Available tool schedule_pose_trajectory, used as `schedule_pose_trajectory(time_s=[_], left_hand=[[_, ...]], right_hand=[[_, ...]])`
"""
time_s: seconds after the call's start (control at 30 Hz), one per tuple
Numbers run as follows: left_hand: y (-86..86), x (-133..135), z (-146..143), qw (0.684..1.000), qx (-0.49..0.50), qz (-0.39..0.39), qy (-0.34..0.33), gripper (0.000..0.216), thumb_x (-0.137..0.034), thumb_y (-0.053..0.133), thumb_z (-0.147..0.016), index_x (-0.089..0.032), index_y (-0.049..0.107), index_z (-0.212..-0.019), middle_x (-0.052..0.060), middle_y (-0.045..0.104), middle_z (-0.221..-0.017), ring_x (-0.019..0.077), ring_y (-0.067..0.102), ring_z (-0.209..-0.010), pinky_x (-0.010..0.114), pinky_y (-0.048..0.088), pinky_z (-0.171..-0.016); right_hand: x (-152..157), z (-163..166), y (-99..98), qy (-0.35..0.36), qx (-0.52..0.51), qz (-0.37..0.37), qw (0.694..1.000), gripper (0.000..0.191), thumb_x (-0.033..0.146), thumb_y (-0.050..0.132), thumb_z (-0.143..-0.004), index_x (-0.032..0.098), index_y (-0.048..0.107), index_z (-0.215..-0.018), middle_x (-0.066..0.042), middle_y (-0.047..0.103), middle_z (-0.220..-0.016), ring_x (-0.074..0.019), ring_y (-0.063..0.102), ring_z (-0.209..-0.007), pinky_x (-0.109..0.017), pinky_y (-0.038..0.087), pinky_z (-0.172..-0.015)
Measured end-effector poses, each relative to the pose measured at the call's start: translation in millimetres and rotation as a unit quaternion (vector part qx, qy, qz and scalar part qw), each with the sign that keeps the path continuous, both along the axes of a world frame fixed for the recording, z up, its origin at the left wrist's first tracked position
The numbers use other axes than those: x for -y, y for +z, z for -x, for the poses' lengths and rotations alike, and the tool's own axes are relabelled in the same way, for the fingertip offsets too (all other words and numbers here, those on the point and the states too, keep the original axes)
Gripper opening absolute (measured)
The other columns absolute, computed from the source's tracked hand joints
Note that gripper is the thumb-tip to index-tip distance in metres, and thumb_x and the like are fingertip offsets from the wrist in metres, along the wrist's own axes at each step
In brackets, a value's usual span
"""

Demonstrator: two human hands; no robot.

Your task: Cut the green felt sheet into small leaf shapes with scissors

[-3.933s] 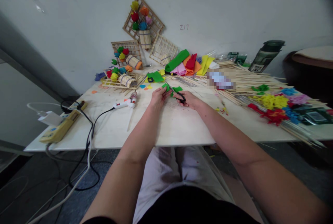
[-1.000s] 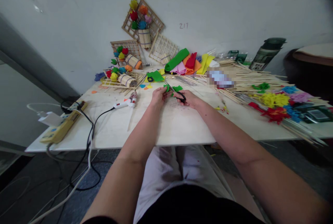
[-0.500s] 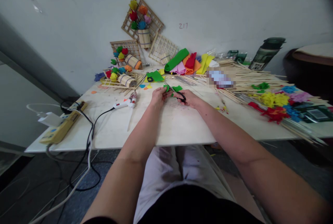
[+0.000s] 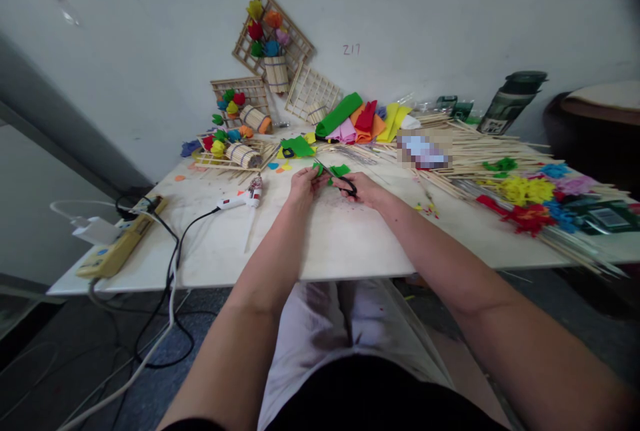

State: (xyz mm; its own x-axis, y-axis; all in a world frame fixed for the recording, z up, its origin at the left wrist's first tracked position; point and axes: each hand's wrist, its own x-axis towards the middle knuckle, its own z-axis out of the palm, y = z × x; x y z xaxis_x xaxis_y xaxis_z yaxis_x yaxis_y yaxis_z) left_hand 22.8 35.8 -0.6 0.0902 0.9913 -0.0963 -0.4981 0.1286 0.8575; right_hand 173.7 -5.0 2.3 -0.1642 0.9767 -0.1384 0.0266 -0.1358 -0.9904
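Note:
Black-handled scissors are gripped in my right hand, their blades pointing up and left toward my left hand. Between the fingers of my left hand is a small piece of green felt, which the blades reach; whether they are cutting into it I cannot tell. Another green scrap lies just beyond the scissors on the white table. Farther back, a larger green felt sheet rests with a black item on it.
A white glue gun lies to the left, its cord running to a yellow power strip. Felt rolls and wooden sticks cover the back and right. Stick lattices with felt flowers lean on the wall. A dark bottle stands at right.
My hands stay in nearly the same place, still with the scissors and green felt. The scissor blades and the felt piece have shifted very slightly.

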Motion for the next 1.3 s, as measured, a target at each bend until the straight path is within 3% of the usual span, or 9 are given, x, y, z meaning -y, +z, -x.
schedule_pose_trajectory(time_s=[0.4, 0.63, 0.9, 1.3], left_hand=[[-4.5, -3.8, 1.8, 1.0, 0.013, -0.002, -0.009, 0.015, -0.008, 0.065, -0.08, -0.014, 0.057, -0.068, 0.004, 0.068, -0.067, 0.0149, 0.068, -0.064, 0.029, 0.056, -0.071], [-6.7, -2.8, 3.5, 1.0, 0.02, 0.005, 0.002, 0.015, -0.013, 0.073, -0.076, -0.013, 0.059, -0.07, 0.004, 0.067, -0.066, 0.0159, 0.07, -0.07, 0.028, 0.056, -0.073], [-5.5, 2.7, 4.4, 1.0, 0.028, 0.004, 0.009, 0.016, -0.012, 0.07, -0.079, -0.013, 0.057, -0.07, 0.003, 0.068, -0.067, 0.0122, 0.068, -0.062, 0.025, 0.056, -0.07], [-2.0, 4.2, 1.8, 1.0, 0.02, 0.007, 0.003, 0.02, -0.008, 0.067, -0.081, -0.011, 0.058, -0.063, 0.006, 0.068, -0.066, 0.012, 0.065, -0.055, 0.028, 0.054, -0.072]], right_hand=[[0.1, 0.4, -0.4, -0.005, 0.023, -0.005, 1.0, 0.016, 0.025, 0.07, -0.081, 0.015, 0.059, -0.076, 0.006, 0.048, -0.048, -0.0025, 0.034, -0.032, -0.014, 0.021, -0.031], [5.6, 5.8, 5.0, -0.012, 0.013, 0.009, 1.0, 0.015, 0.023, 0.063, -0.086, 0.015, 0.058, -0.075, 0.006, 0.047, -0.047, -0.0035, 0.034, -0.033, -0.015, 0.023, -0.031], [5.2, 5.0, 3.4, 0.0, 0.005, 0.011, 1.0, 0.012, 0.018, 0.062, -0.084, 0.014, 0.058, -0.073, 0.006, 0.048, -0.047, -0.0033, 0.034, -0.032, -0.015, 0.022, -0.031], [-1.9, 0.5, -3.6, 0.0, 0.001, 0.021, 1.0, 0.015, 0.028, 0.065, -0.086, 0.014, 0.061, -0.081, 0.005, 0.052, -0.049, -0.0032, 0.038, -0.032, -0.014, 0.027, -0.033]])
